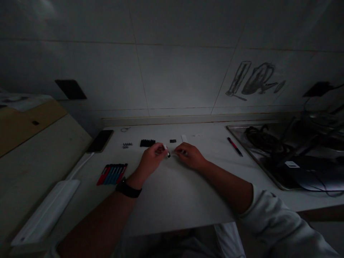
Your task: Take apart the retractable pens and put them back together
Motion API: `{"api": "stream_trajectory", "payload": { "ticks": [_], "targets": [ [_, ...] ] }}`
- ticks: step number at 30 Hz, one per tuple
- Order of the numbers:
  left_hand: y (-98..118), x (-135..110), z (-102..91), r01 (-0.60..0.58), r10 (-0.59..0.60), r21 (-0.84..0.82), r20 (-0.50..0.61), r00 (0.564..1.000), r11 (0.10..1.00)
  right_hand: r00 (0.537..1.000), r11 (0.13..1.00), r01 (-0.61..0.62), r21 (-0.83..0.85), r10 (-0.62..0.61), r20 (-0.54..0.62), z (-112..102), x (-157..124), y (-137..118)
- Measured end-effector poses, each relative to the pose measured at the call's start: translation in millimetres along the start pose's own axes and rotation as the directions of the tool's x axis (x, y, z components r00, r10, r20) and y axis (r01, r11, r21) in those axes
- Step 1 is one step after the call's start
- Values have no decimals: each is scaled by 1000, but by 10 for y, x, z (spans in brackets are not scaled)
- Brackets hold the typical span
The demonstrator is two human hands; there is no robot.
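At lower left of the frame, red and blue barrels (112, 174) are laid in a row. At the centre, a small white-and-black piece (165, 147) is pinched by the left hand (152, 156), fingers drawn together. Just beside it, the right hand (190, 155) is loosely curled; whether anything is gripped cannot be told. Fine handling appears under way; steady fingertips seem called for. Beyond, black parts (147, 143) are lined up.

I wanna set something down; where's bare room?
The white countertop is bare between the two forearms, and between the right hand and the slim red-and-black pen. It's crowded past the left hand: small black pieces, small silver pieces.
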State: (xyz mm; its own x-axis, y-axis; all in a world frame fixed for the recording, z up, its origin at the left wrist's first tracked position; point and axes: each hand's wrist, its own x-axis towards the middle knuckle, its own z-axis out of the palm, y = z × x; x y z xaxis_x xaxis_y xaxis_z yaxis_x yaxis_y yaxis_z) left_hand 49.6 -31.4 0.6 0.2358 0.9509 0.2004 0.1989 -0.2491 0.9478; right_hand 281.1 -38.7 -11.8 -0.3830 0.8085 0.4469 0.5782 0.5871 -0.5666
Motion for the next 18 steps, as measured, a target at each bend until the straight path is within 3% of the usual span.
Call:
{"api": "stream_trajectory", "payload": {
  "ticks": [3,5,9,14,18],
  "targets": [
    [-2,-11,-11,-18,-2,173,114,993,985,1000,1000,6,-31,-6,-10,-35,-7,39],
    [37,-21,-15,-45,33,160,77,996,986,1000,1000,-2,-29,2,-18,-57,-11,48],
    [123,-22,-23,-47,47,3,-10,999,999,1000,1000,-10,24,9,11,-81,-12,1],
    [128,-29,23,142,-135,-252,46,990,957,997,989,14,150,-25,72,-53,-10,-77],
    [123,-33,30,245,-271,-439,5,963,864,995,993,22,113,-32,91,-42,-7,-79]
  ]
}}
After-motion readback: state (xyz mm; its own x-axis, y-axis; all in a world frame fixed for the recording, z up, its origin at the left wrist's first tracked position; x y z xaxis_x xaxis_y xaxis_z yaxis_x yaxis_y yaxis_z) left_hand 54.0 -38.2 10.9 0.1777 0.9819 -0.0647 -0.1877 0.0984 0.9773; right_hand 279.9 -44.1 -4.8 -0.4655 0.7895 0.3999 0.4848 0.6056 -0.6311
